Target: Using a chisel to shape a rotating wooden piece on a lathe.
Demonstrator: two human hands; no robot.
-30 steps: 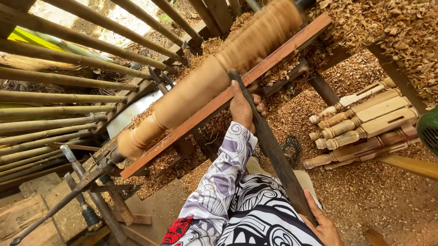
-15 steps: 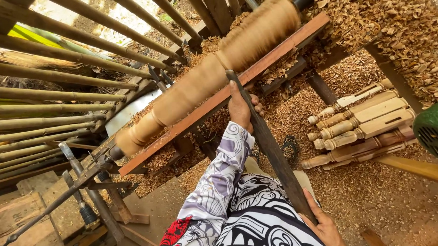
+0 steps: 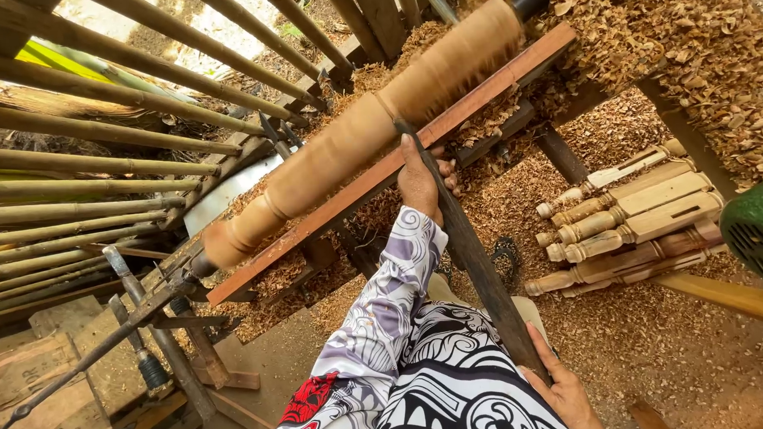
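Observation:
A long round wooden workpiece (image 3: 370, 130) is mounted on a lathe and looks blurred from spinning. Below it runs a reddish wooden tool rest (image 3: 347, 199). A long dark turning chisel (image 3: 472, 254) lies across the rest, its tip touching the workpiece near the middle. My left hand (image 3: 421, 178) presses the chisel's blade down on the rest. My right hand (image 3: 567, 392) grips the chisel's handle end at the lower right, by my patterned shirt.
Several turned wooden spindles (image 3: 627, 219) lie stacked on the shaving-covered ground (image 3: 656, 332) at right. A bamboo fence (image 3: 100, 148) runs along the left. Spare chisels (image 3: 140, 333) lean at lower left by wooden crates (image 3: 41, 395). A green motor housing (image 3: 758, 227) sits at the right edge.
The view has shifted slightly and the chisel tip has slid a little along the workpiece. Both hands keep their grip.

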